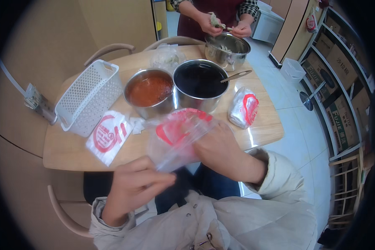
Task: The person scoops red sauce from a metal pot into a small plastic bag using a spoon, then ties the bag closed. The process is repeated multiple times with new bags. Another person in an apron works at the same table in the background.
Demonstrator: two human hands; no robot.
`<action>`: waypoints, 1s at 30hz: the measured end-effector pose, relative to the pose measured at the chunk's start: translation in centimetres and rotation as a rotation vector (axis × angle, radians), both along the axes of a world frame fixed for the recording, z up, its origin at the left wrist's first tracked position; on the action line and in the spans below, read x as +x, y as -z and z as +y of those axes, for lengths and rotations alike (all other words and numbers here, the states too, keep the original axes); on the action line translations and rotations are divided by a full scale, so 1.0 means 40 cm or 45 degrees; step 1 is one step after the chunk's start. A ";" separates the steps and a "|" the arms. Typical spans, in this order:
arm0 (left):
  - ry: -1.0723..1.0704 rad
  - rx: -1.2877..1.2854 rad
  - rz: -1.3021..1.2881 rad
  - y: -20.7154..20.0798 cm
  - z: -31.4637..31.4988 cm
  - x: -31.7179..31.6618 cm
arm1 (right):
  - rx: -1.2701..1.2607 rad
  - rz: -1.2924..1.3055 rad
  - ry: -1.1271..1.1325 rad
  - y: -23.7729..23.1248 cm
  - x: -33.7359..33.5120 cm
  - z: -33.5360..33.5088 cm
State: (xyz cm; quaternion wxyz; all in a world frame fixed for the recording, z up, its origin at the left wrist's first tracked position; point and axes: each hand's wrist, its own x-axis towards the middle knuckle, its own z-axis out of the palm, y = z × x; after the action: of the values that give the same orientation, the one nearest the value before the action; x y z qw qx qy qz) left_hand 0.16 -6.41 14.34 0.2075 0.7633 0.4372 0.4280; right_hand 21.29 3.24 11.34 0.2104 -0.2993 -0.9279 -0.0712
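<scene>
A clear plastic bag (175,139) with red print is stretched between my hands above the table's near edge, slightly blurred. My left hand (139,183) is closed, its thumb and fingers pinching the bag's lower left edge. My right hand (218,150) is curled at the bag's right side; the plastic partly covers its fingertips. Just beyond the bag stand a steel pot of reddish-brown sauce (149,89) and a steel pot of very dark liquid (201,81) with a spoon handle (236,75) resting on its rim.
A white perforated basket (89,96) and a flat printed bag (109,136) lie to the left. On the right sits a wrapped white-and-red bundle (243,108). Across the table (264,121), a person's hands (225,27) hold pale green food above a steel bowl (228,50).
</scene>
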 end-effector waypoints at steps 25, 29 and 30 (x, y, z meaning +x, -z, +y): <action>-0.150 -0.412 -0.507 0.372 0.245 -0.041 | -1.194 1.369 0.030 0.273 0.102 0.095; -0.071 -0.506 -0.344 0.334 0.255 -0.026 | -1.380 1.265 0.199 0.285 0.089 0.163; 0.003 -0.550 -0.332 0.327 0.260 -0.027 | -1.428 1.262 0.128 0.290 0.082 0.173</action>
State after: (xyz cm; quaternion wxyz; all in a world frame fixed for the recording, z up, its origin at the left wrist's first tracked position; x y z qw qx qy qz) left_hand -0.92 4.00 1.27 0.4209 0.6401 0.4872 0.4193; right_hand 24.56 10.15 -0.25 0.4161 -0.4007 -0.6067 0.5461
